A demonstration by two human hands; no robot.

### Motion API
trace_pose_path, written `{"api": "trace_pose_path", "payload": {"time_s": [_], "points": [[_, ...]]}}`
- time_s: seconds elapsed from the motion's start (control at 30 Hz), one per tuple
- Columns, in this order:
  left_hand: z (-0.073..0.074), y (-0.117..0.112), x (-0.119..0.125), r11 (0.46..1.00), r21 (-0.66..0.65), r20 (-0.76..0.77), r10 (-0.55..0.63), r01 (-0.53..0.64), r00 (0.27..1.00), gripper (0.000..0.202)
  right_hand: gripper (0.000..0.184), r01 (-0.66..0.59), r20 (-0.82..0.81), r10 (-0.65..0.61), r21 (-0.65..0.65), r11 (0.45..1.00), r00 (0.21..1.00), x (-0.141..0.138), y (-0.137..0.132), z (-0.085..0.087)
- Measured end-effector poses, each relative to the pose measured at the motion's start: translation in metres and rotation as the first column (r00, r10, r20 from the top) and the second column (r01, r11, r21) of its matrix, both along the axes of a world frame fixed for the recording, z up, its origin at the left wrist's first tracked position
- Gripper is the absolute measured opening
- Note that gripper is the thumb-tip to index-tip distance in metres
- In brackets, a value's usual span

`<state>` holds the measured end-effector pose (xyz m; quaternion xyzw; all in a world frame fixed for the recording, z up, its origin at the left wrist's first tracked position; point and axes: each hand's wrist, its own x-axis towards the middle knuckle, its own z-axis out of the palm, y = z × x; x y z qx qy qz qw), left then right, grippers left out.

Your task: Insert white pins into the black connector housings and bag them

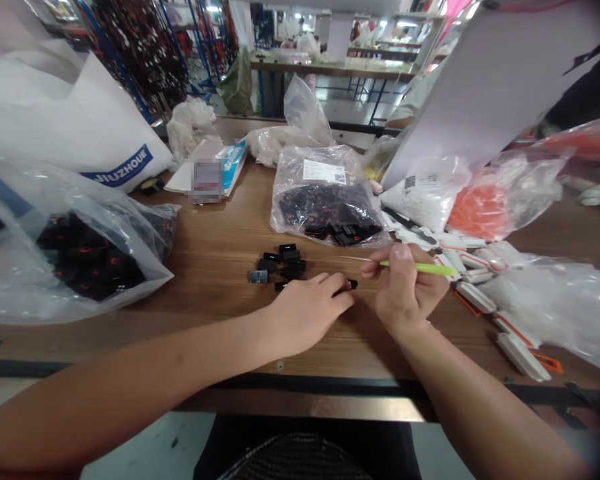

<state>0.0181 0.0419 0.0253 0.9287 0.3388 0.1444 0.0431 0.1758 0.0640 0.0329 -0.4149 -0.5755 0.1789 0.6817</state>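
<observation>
My left hand (307,310) rests on the wooden table (215,267) with its fingers pinched on a small black part (349,285). Just to its right, my right hand (405,287) is closed round a thin tool with a light green handle (433,269); its fine metal tip points left. A small pile of loose black parts (283,261) lies on the table just beyond my left hand. Behind the pile sits a clear bag of black and red parts (325,203) with a white label.
A large clear bag of black parts (75,247) lies at the left, with a white printed bag (75,127) behind it. White and orange pieces (480,293) and more plastic bags, one holding orange items (485,207), crowd the right. A blue and white box (213,173) stands farther back.
</observation>
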Motion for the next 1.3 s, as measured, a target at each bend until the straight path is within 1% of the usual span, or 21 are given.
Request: {"api": "trace_pose_path", "payload": {"time_s": [0.07, 0.13, 0.2, 0.23, 0.3, 0.37, 0.43, 0.5, 0.57, 0.67, 0.77, 1.0, 1.17, 1.3], "points": [[-0.003, 0.003, 0.010, 1.000, -0.004, -0.046, -0.010, 0.010, 0.999, 0.023, 0.036, -0.018, 0.020, 0.018, 0.006, 1.000, 1.000, 0.000, -0.002, -0.001], [-0.008, 0.004, 0.012, 0.999, -0.030, -0.072, 0.010, -0.012, 0.997, 0.018, 0.035, -0.041, 0.022, 0.041, 0.013, 0.999, 0.999, -0.001, -0.005, -0.001], [-0.014, 0.003, 0.007, 0.995, -0.090, -0.040, 0.045, -0.048, 0.998, 0.017, 0.036, -0.055, 0.004, 0.055, 0.004, 0.998, 0.998, -0.001, -0.008, 0.002], [-0.017, 0.001, 0.002, 0.989, -0.134, 0.006, 0.060, -0.059, 0.998, 0.017, 0.036, -0.059, -0.009, 0.058, -0.014, 0.998, 0.998, 0.000, -0.009, 0.005], [-0.023, -0.004, -0.008, 0.970, -0.235, 0.139, 0.098, -0.063, 0.985, 0.019, 0.037, -0.085, -0.017, 0.083, -0.092, 0.992, 0.996, 0.002, -0.008, 0.013], [-0.028, -0.008, -0.015, 0.943, -0.323, 0.262, 0.170, -0.079, 0.950, 0.019, 0.037, -0.149, 0.022, 0.158, -0.223, 0.963, 0.987, 0.007, -0.004, 0.021], [-0.031, -0.010, -0.018, 0.910, -0.394, 0.324, 0.269, -0.129, 0.907, 0.021, 0.038, -0.199, 0.092, 0.246, -0.354, 0.914, 0.965, 0.012, 0.002, 0.025], [-0.032, -0.009, -0.017, 0.884, -0.432, 0.326, 0.336, -0.177, 0.884, 0.023, 0.040, -0.217, 0.143, 0.303, -0.430, 0.876, 0.942, 0.018, 0.006, 0.021], [-0.032, -0.008, -0.015, 0.884, -0.424, 0.305, 0.341, -0.194, 0.889, 0.018, 0.042, -0.229, 0.155, 0.334, -0.465, 0.855, 0.930, 0.023, 0.006, 0.012], [-0.031, -0.005, -0.015, 0.916, -0.367, 0.298, 0.281, -0.162, 0.912, 0.009, 0.045, -0.258, 0.142, 0.370, -0.497, 0.828, 0.918, 0.026, -0.001, -0.004], [-0.032, -0.004, -0.018, 0.928, -0.346, 0.319, 0.253, -0.136, 0.913, 0.006, 0.046, -0.263, 0.172, 0.396, -0.508, 0.820, 0.902, 0.027, -0.010, -0.013], [-0.030, -0.004, -0.019, 0.924, -0.357, 0.320, 0.262, -0.140, 0.911, 0.004, 0.041, -0.254, 0.296, 0.440, -0.501, 0.827, 0.848, 0.030, -0.015, -0.016], [-0.026, -0.004, -0.019, 0.910, -0.391, 0.316, 0.275, -0.139, 0.908, 0.005, 0.037, -0.278, 0.305, 0.448, -0.466, 0.840, 0.841, 0.029, -0.017, -0.018], [-0.027, -0.004, -0.020, 0.909, -0.392, 0.316, 0.275, -0.139, 0.908, 0.006, 0.037, -0.282, 0.306, 0.455, -0.472, 0.835, 0.836, 0.027, -0.018, -0.019]]}}
